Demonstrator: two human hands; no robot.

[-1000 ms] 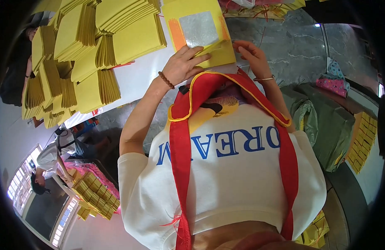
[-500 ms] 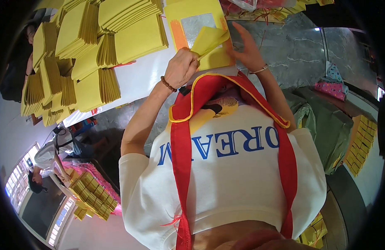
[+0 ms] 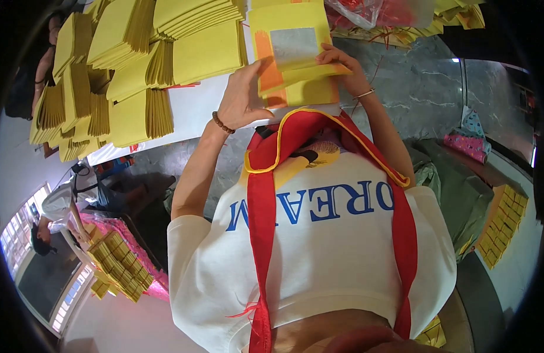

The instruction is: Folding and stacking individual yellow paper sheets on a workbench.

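Person's right grip: pinching silver-patched yellow sheet. Left grip: spread, at sheet's edge; yellow paper stacks beyond, leftward.

The only readable lettering stands on the white shirt, across the middle of the frame: one row of large blue serif capitals, upside down in the view. A red apron strap covers part of the row toward its left end; another strap borders its right end.
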